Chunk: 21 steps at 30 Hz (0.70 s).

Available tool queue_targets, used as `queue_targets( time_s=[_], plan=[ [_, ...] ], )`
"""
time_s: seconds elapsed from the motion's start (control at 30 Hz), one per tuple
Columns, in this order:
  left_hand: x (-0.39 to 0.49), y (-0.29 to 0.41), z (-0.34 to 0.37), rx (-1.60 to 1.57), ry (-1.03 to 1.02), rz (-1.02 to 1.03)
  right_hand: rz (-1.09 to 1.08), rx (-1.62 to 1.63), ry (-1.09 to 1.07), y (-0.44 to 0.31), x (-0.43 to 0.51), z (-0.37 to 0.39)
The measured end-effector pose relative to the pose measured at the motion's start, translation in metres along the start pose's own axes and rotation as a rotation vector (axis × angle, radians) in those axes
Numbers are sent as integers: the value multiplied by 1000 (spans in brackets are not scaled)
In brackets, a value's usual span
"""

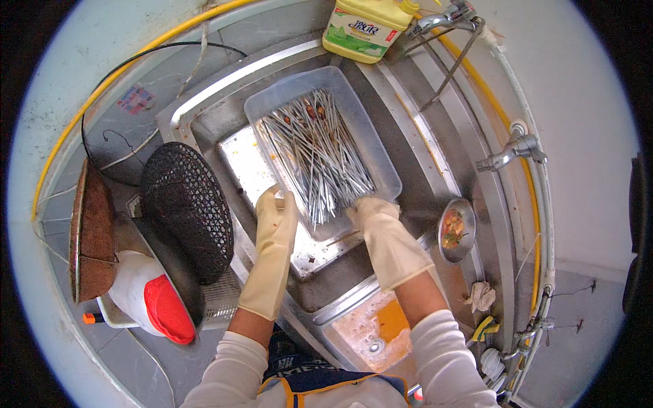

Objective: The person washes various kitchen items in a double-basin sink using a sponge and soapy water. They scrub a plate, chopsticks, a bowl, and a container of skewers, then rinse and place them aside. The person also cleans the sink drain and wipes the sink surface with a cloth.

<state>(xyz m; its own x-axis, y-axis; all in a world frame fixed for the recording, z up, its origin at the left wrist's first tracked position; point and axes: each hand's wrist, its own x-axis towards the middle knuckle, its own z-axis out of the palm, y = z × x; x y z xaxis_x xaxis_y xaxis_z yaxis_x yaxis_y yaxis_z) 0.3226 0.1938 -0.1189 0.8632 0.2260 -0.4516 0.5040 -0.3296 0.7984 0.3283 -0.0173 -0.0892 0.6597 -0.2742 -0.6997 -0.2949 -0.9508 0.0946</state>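
A translucent plastic tub (331, 76) filled with thin metal skewers (319, 148) sits tilted over the basin of a steel sink (204, 109). A few reddish-brown bits lie among the skewers near the far end. Both hands wear cream rubber gloves. My left hand (277, 214) is at the tub's near left side, fingers bent at its edge; whether it grips the wall is hard to see. At the near right corner, my right hand (375, 211) has its fingers curled over the skewer ends and the rim; its exact hold is hidden.
A second basin (367, 326) holds foamy orange water. Right of the sink stand a metal bowl of food scraps (455, 230) and a tap (512, 153). A yellow detergent jug (365, 30) is at the far edge. A black woven basket (186, 211) stands left.
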Motion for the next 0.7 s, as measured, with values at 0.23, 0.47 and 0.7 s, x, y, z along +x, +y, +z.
queue_targets(
  time_s=[0.23, 0.47, 0.7],
  plan=[
    [8, 5, -4, -65, -58, -146, 82, 385, -233, 19, -55, -34],
    [14, 6, -1, -172, -54, -241, 45, 642, -210, 131, -220, -41],
    [28, 3, 2, 9, -7, -107, -302, 478, 214, 85, -152, -53]
  ],
)
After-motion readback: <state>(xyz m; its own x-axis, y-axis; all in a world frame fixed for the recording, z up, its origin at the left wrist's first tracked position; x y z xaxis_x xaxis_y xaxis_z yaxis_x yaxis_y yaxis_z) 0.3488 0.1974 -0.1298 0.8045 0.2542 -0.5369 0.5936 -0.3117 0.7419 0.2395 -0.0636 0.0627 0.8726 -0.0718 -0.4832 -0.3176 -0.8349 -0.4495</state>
